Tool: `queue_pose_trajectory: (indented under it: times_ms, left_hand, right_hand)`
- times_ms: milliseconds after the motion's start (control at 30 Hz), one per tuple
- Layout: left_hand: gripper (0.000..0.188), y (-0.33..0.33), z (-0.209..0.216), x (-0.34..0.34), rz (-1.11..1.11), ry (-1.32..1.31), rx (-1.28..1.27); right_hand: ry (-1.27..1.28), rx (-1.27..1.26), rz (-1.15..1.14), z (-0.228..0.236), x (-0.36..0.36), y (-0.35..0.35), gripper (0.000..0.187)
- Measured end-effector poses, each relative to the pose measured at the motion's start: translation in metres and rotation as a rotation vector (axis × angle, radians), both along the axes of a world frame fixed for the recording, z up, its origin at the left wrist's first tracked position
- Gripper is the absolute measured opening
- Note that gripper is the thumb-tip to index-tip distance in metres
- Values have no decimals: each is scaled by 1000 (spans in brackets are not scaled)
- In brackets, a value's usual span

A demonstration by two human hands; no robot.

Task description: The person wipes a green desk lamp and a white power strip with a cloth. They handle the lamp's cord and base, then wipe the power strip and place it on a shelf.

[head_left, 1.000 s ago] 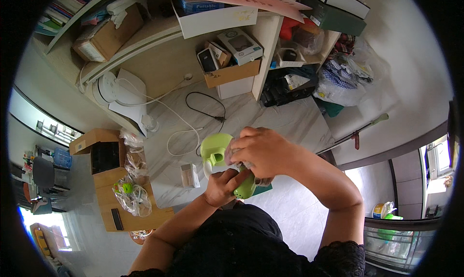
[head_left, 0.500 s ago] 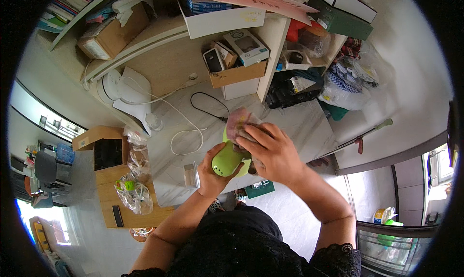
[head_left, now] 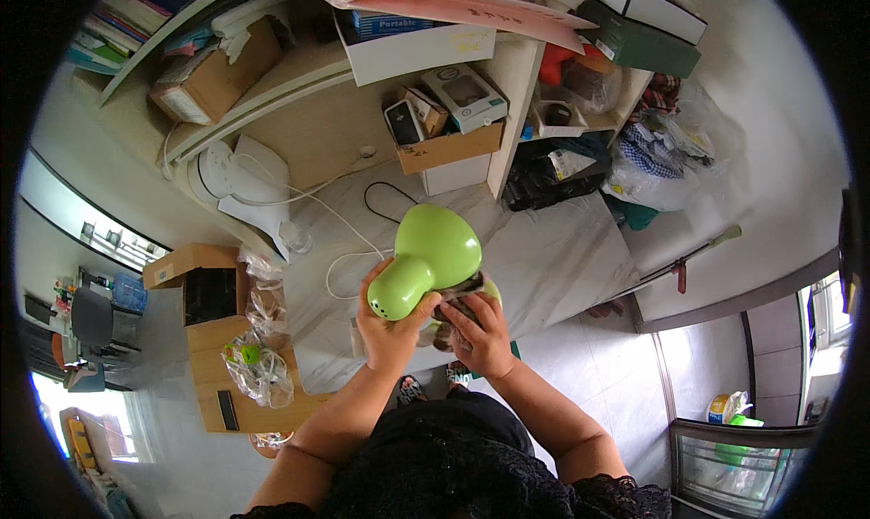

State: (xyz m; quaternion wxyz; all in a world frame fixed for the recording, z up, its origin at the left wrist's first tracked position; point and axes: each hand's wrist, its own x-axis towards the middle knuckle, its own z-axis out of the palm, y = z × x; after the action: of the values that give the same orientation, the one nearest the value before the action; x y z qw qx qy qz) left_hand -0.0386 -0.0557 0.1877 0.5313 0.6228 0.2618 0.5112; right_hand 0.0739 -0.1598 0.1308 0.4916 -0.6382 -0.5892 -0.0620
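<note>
Head view: glossy lime-green casing (head_left: 426,252), one broad bulbous end narrowing to a smaller rounded end, few dark pinholes in the small end's tip. Smooth side up, light glinting off it. Held up over the front part of the marble-patterned tabletop (head_left: 562,265), between both hands. Left hand (head_left: 390,338) wrapped round the small end, thumb on the near side, firm hold. Right hand (head_left: 478,338) half curled at lower right, fingers bunching a brownish cloth (head_left: 443,339) beside the casing; part of the cloth hidden.

Vs half a second ago: casing turned, broad end now up and in full sight; right hand lower and closer to the body, cloth no longer spread over the far side.

Edges: tabletop's near edge runs by the forearms, marble surface stretches right to its slanting edge. White cable (head_left: 328,277) loops just left of the casing; cardboard box (head_left: 450,147) behind, against the shelf unit (head_left: 517,111). Wooden side table (head_left: 213,365) off left.
</note>
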Motion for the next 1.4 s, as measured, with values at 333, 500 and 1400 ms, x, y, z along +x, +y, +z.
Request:
queue_pose_trajectory:
  times_ms: [333, 500, 1400]
  left_hand:
    - [74, 8, -18, -15, 103, 147, 149]
    - [71, 0, -11, -13, 92, 206, 165]
    - [67, 3, -40, -8, 47, 388, 127]
  right_hand:
    - [79, 199, -52, 92, 0, -4, 55]
    - [-178, -2, 13, 97, 29, 31, 56]
    - [48, -51, 234, 86, -8, 13, 52]
